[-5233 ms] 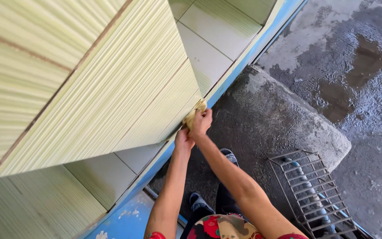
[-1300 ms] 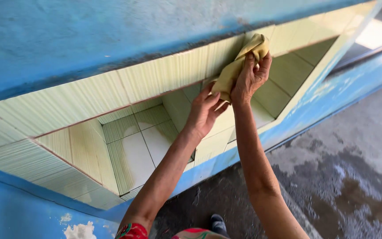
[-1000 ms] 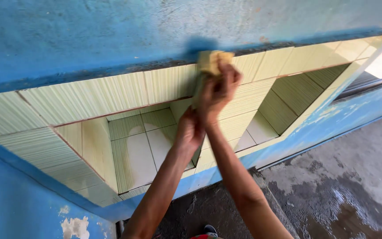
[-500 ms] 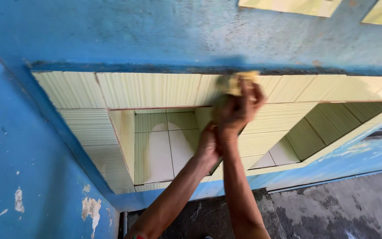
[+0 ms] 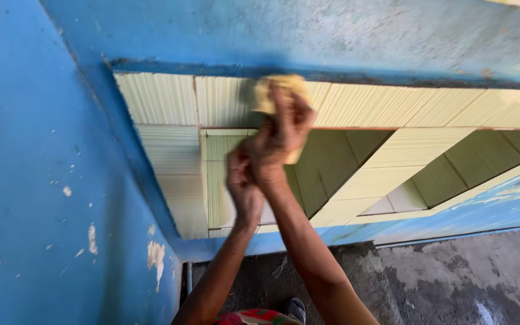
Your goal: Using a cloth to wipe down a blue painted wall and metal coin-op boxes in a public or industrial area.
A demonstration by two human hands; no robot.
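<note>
Blue painted wall (image 5: 49, 180) filling the left side and running across the top, chipped here and there to pale spots. Below the upper blue band, a long tiled recess (image 5: 392, 150) lined with pale yellow-green ribbed tiles, set back into the wall, with slanted tiled faces inside going off to the right. Blue lower ledge (image 5: 452, 219) closing the recess along its bottom. Grey, rough concrete floor (image 5: 452, 283) underneath, darker and damp-looking in patches. Two bare forearms rising from the bottom edge toward the top row of tiles. Right hand (image 5: 281, 135) raised highest, blurred, fingers pressed over a yellow cloth (image 5: 272, 93) and holding it flat against the upper tile row, just under the blue band. Cloth bunched, its top edge touching the seam between tile and blue paint, part of it hidden under the fingers. Left hand (image 5: 242, 183) lower and just beside the right wrist, blurred too; whether closed on anything or merely lying against the other arm, cannot tell. At the very bottom, a scrap of red patterned clothing (image 5: 254, 317) and, right of it, a dark shoe (image 5: 296, 308) on the concrete.
</note>
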